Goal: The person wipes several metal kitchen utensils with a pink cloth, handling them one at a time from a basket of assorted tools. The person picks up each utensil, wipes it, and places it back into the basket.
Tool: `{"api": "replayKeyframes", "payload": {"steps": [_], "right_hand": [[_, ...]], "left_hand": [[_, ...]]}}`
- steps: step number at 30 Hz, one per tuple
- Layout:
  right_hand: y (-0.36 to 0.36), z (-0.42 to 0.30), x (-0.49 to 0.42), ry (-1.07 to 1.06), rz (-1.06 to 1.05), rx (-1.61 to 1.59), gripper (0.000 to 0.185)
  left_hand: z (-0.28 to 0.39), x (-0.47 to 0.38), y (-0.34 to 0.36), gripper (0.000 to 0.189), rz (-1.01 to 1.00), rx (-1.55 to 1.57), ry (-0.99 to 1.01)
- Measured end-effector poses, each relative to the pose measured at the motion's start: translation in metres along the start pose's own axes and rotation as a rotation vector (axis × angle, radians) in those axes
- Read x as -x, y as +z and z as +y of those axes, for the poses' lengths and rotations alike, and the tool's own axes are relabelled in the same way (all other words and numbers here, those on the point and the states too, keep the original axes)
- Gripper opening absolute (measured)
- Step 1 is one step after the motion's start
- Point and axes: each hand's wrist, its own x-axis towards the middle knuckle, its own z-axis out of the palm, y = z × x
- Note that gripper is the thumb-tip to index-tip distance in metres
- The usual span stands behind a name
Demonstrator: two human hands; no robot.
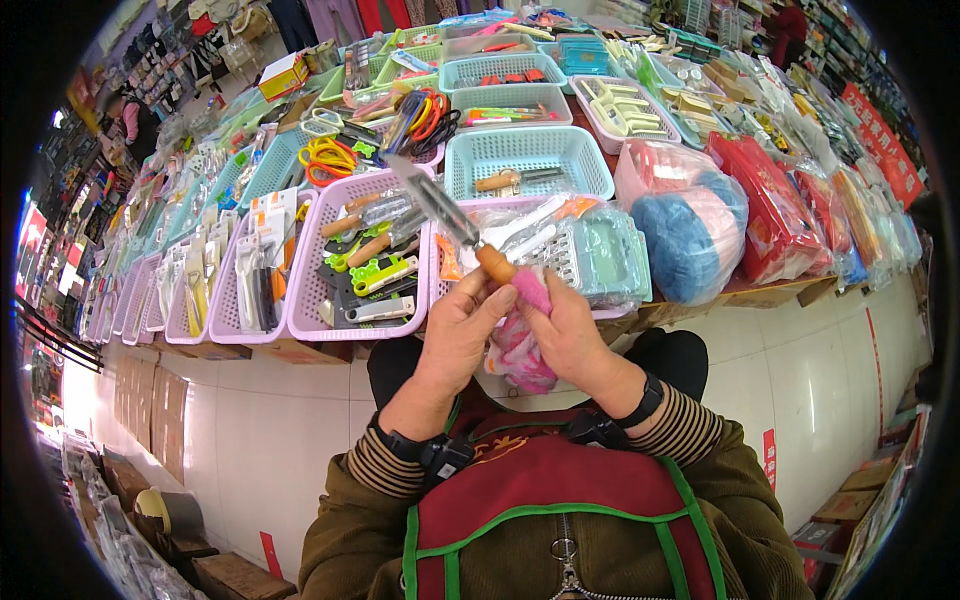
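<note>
A wooden-handled knife [495, 262] points up and to the left, its metal blade [439, 201] over the baskets. My left hand [463, 322] grips the handle from the left, thumb laid along it. In my right hand [566, 334] is a pink and white cloth [521, 352], bunched against the lower end of the handle. Below the blade, a lilac basket [300, 300] holds wooden-handled tools [371, 247] and green and white folding knives or peelers [381, 307]. A blue basket [600, 169] beyond contains another wooden-handled tool [517, 178].
Close by my right hand are wrapped teal plastic graters or trays [611, 255]. A bagged blue and pink bundle [686, 225] and red packages [772, 210] lie right of them. Scissors [330, 157] fill a basket at left. Someone [135, 124] stands far left.
</note>
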Motion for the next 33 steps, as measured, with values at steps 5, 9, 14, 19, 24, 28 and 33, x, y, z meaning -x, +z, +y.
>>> {"api": "replayKeyframes", "payload": {"steps": [5,9,14,19,24,28,33], "right_hand": [[0.001,0.005,0.003,-0.127,-0.077,-0.046,0.031],[-0.017,0.011,0.003,0.089,-0.188,-0.225,0.027],[-0.048,0.029,-0.007,0.181,-0.281,-0.342,0.029],[-0.061,0.048,-0.016,0.339,-0.298,-0.642,0.032],[-0.067,0.057,-0.019,0.202,-0.437,-0.492,0.035],[-0.072,0.059,-0.022,0.193,-0.483,-0.520,0.037],[-0.073,0.059,-0.024,0.244,-0.515,-0.564,0.035]], "left_hand": [[-0.007,-0.014,-0.003,0.030,0.097,0.076,-0.020],[0.009,-0.039,-0.017,0.029,0.151,0.069,0.052],[0.043,-0.103,-0.062,0.027,0.028,-0.396,-0.029],[0.053,-0.197,-0.075,0.026,-0.113,-1.208,-0.024],[0.016,-0.280,-0.055,0.034,-0.332,-1.811,-0.039],[-0.029,-0.304,-0.034,0.033,-0.359,-1.905,-0.175],[-0.039,-0.299,-0.039,0.039,-0.395,-1.793,-0.105]]}}
